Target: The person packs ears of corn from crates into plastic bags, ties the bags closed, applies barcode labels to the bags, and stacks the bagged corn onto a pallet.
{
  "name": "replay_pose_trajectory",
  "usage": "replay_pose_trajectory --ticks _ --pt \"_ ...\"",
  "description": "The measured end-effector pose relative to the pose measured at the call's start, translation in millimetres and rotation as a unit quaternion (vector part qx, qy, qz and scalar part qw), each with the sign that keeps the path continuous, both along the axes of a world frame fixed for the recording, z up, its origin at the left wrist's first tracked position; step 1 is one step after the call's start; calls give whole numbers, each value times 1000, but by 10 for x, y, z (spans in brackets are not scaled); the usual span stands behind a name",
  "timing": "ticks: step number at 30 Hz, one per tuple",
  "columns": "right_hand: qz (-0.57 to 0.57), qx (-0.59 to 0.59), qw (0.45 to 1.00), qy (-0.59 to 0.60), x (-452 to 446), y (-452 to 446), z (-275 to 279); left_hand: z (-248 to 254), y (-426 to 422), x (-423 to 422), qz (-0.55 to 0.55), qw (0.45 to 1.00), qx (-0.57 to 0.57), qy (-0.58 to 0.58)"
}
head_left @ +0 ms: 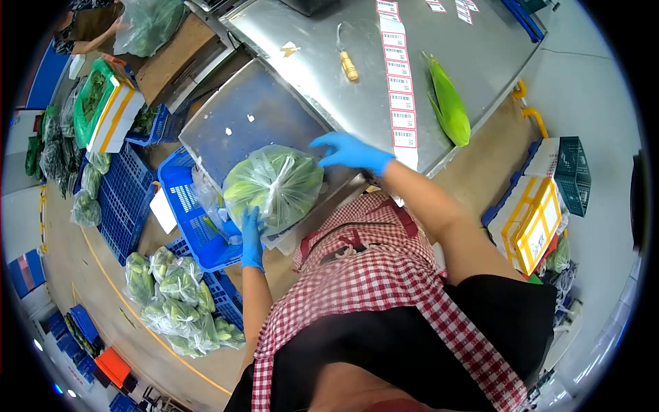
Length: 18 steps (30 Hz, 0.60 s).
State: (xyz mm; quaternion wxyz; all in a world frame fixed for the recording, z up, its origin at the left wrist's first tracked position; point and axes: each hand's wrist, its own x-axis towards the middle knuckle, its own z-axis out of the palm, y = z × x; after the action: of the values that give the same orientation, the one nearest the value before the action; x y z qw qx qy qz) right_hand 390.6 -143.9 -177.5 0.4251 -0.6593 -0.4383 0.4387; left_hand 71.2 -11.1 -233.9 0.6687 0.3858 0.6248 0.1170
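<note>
A clear plastic bag of green vegetables, gathered and tied at the top, sits on a flat metal platform in front of me. My left hand, in a blue glove, is against the bag's lower left side with its fingers stretched upward. On the other side, my right hand, also gloved in blue, hovers by the bag's upper right edge. Its fingers are extended and apart, with nothing in them. The kind of vegetable inside the bag is hard to make out.
A steel table holds a strip of barcode labels, a wooden-handled hooked tool and a corn cob in husk. Blue crates and bagged vegetables stand left. Another person handles a bag at upper left.
</note>
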Motion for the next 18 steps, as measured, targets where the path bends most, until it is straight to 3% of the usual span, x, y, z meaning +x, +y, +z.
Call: replay_pose_trajectory --ticks 1,2,3,5,7,8,9,10,11,14,17,18 --pt "-108 -1 991 73 131 -239 222 42 -7 108 -12 987 157 44" --pt "-220 -12 975 -4 400 -550 23 62 3 243 -23 947 310 85" --pt "-328 -17 936 -125 543 -812 264 88 2 407 -34 882 454 123" --pt "-398 -191 881 -170 757 -1320 511 431 -221 986 -119 956 242 -115" --pt "-237 -330 891 -201 675 -1526 551 873 -638 1635 -273 934 41 -229" --pt "-151 -394 881 -212 599 -1628 566 1026 -849 1933 -303 930 -45 -203" --pt "-140 -348 868 -327 436 -1704 533 1094 -1037 2192 -330 918 -131 -174" --pt "-128 -295 840 -437 278 -1756 452 884 -1224 2381 -395 906 -61 -142" --pt "-140 -277 840 -446 197 -1802 343 660 -1368 2526 -455 884 9 -108" --pt "-171 -234 822 -491 111 -1866 21 555 -1567 2888 -558 830 -24 -10" --pt "-194 -158 869 -427 112 -1886 73 443 -1676 3006 -467 857 -205 -68" --pt "-169 -184 871 -423 121 -1880 119 415 -1690 2999 -439 868 -216 -79"
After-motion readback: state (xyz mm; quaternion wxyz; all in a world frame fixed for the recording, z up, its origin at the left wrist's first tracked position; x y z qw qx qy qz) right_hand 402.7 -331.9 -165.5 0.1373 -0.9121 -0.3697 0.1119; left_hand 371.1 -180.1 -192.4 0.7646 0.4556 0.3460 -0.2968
